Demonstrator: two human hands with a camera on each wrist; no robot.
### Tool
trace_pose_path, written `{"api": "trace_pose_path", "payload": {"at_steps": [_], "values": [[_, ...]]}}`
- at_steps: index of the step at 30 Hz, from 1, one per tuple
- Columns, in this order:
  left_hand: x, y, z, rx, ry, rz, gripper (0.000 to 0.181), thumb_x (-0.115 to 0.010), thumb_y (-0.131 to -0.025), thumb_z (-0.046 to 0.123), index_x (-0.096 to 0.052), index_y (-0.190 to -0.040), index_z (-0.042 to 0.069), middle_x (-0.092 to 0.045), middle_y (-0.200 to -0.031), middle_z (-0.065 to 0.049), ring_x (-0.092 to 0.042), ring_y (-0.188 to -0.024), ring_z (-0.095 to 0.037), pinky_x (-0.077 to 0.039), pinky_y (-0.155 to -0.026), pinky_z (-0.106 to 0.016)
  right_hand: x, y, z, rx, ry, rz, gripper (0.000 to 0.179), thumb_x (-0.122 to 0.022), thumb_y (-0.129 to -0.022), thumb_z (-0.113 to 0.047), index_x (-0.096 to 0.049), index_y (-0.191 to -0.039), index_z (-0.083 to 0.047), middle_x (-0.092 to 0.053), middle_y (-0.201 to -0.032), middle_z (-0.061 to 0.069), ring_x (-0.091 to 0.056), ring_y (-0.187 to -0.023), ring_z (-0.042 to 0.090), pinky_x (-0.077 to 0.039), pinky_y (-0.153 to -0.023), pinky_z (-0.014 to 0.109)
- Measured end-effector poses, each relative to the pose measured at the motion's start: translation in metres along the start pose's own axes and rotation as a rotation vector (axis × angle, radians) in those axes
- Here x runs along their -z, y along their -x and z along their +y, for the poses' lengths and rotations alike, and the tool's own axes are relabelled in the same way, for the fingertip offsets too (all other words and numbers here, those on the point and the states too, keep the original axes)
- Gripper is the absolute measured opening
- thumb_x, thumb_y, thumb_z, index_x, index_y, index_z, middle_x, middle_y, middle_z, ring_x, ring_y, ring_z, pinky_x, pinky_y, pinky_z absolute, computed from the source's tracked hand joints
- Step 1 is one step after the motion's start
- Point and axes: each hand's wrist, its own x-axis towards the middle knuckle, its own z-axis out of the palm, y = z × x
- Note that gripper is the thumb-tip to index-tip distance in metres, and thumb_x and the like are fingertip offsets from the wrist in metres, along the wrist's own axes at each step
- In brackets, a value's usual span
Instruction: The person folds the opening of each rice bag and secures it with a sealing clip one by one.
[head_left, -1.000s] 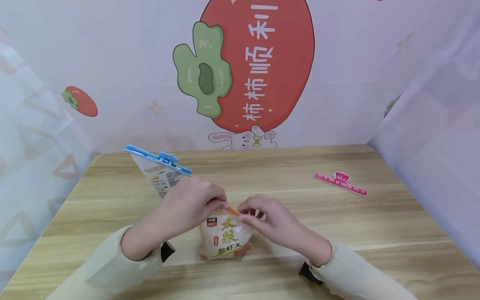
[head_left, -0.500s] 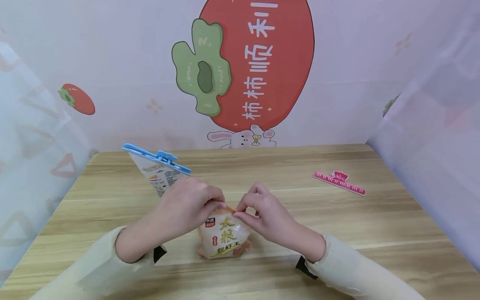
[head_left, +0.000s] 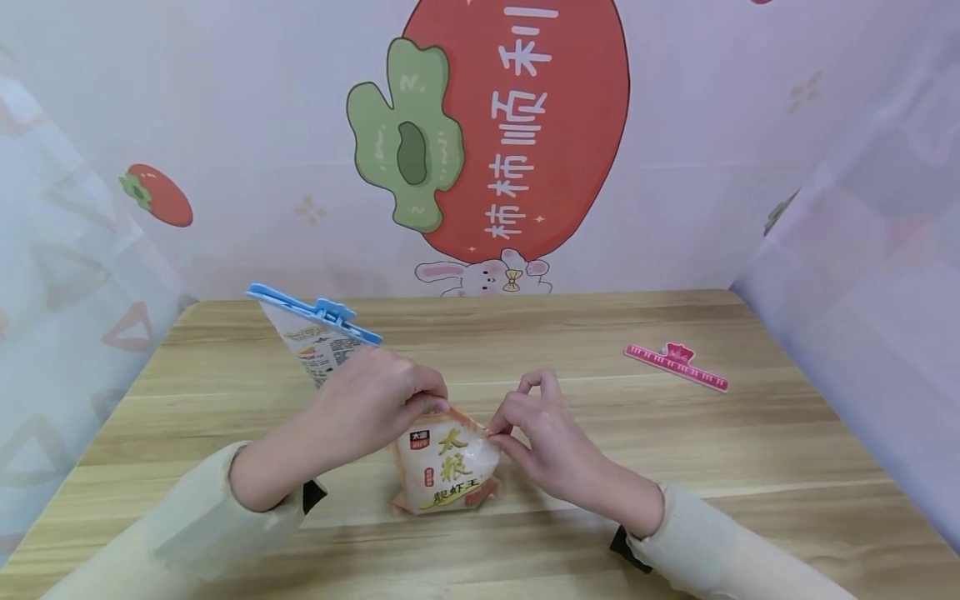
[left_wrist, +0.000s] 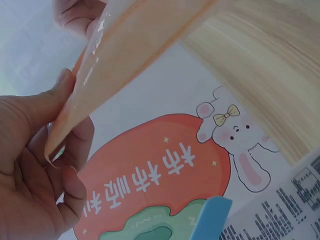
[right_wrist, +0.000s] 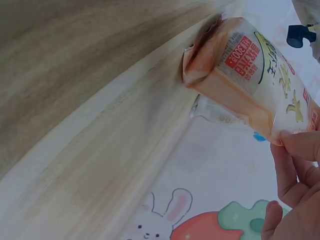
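My cream sleeves [head_left: 217,508] come in from the near side of the orange-edged bag [head_left: 450,468], one on its left and one on its right. The bag stands upright between my hands, its base on the wooden table [head_left: 450,562] and its gold-lettered front facing me. My left hand [head_left: 367,396] pinches the bag's top edge toward its left side, the thumb against one face and curled fingers behind. My right hand [head_left: 551,442] has the bag's upper right corner nipped between thumb and forefinger.

Beyond the bag and to its left, partly hidden by my left hand, is a white packet [head_left: 311,350] with small dark print; a long blue clip [head_left: 315,314] lies slantwise across its top. Beyond the bag and well to its right, a pink clip [head_left: 677,365] lies on the table. Farthest of all, behind the bag, the backdrop [head_left: 262,117] shows a big red persimmon [head_left: 570,125] above a white rabbit [head_left: 480,277].
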Motion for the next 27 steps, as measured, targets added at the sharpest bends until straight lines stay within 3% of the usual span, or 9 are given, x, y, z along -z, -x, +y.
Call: {"api": "trace_pose_path", "payload": {"at_steps": [6, 16, 27], "values": [[0.005, -0.001, -0.007, -0.034, 0.066, -0.049, 0.006, -0.079, -0.085, 0.017, -0.075, -0.079, 0.016, -0.068, -0.069, 0.009, -0.052, -0.057, 0.003, -0.044, -0.054, -0.013, 0.004, 0.0, -0.003, -0.071, -0.021, -0.056, 0.018, -0.079, -0.081, -0.004, -0.068, -0.084, -0.017, -0.066, -0.085, -0.011, -0.038, -0.112, 0.024, -0.032, -0.082, 0.043], [0.008, -0.003, -0.01, 0.001, 0.166, -0.123, 0.004, -0.077, -0.087, 0.017, -0.075, -0.083, 0.016, -0.069, -0.075, 0.009, -0.054, -0.062, 0.002, -0.047, -0.056, -0.016, 0.002, 0.002, 0.005, -0.131, -0.176, -0.041, 0.017, -0.079, -0.081, -0.004, -0.069, -0.085, -0.017, -0.069, -0.084, -0.011, -0.045, -0.098, 0.012, -0.04, -0.087, 0.032], [0.004, 0.0, -0.014, -0.082, 0.227, -0.106, 0.004, -0.075, -0.089, 0.016, -0.076, -0.086, 0.016, -0.071, -0.078, 0.01, -0.055, -0.063, 0.004, -0.048, -0.056, -0.015, 0.003, 0.003, 0.012, 0.012, -0.06, -0.028, 0.018, -0.085, -0.077, -0.008, -0.07, -0.08, -0.018, -0.065, -0.077, -0.012, -0.043, -0.102, 0.015, -0.037, -0.089, 0.035]]}}
